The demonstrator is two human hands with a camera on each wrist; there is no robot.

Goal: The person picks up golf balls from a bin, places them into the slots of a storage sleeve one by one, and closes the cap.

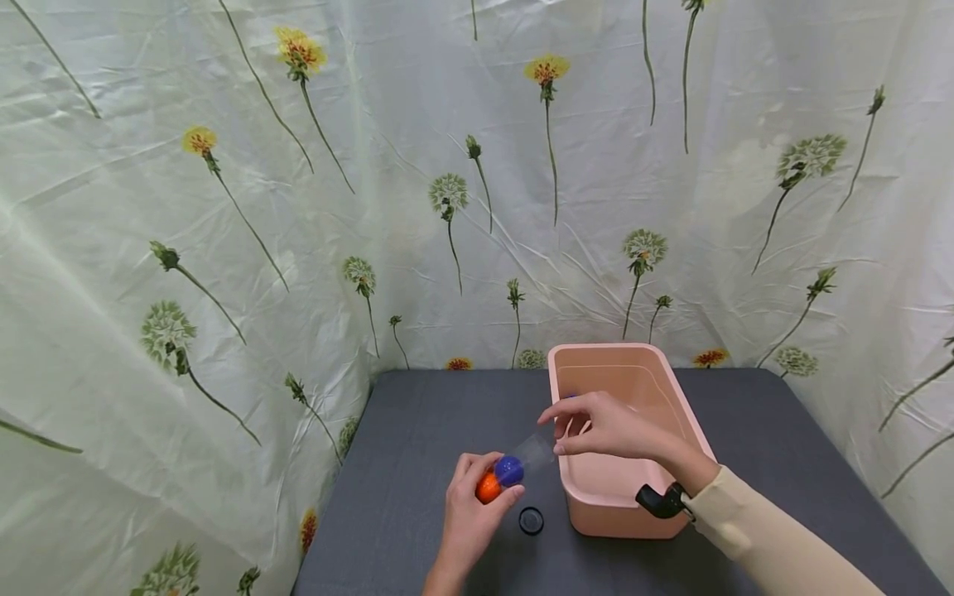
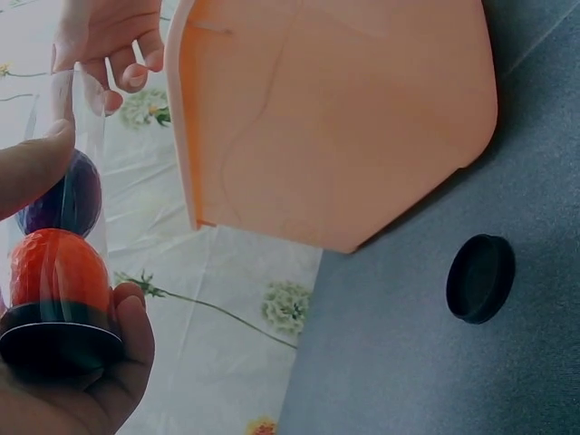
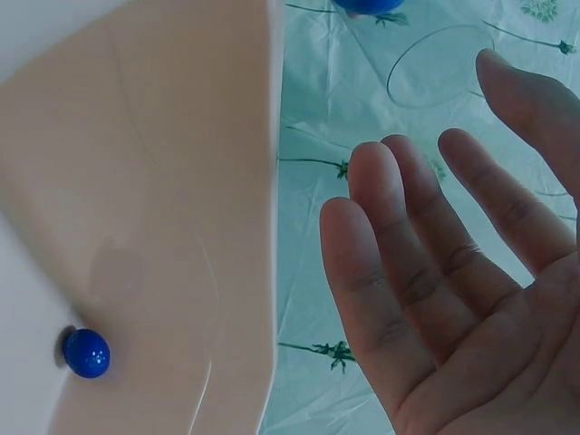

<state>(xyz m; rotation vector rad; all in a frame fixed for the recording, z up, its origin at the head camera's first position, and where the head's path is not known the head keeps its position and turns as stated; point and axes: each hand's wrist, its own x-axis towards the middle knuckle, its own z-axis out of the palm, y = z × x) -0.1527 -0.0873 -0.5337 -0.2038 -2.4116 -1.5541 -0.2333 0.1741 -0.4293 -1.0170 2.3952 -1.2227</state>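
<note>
My left hand (image 1: 477, 505) grips a clear plastic tube (image 1: 535, 451), tilted with its open end toward the bin. Inside it lie an orange ball (image 2: 60, 270) and, above that, a dark blue ball (image 1: 509, 471). A black cap (image 2: 62, 349) closes the tube's lower end, near the palm. My right hand (image 3: 462, 272) is by the tube's open rim, over the left side of the pink bin (image 1: 626, 520). Its fingers are spread and loosely bent, with nothing between them. On the bin's floor lies another blue ball (image 3: 86, 353), mostly hidden in the head view.
A loose black cap (image 1: 532, 521) lies on the dark grey table (image 1: 417, 430), between my left hand and the bin. Behind the table hangs a pale curtain (image 1: 477, 248) printed with dandelions. A black camera mount (image 1: 663, 501) sits on the right wrist.
</note>
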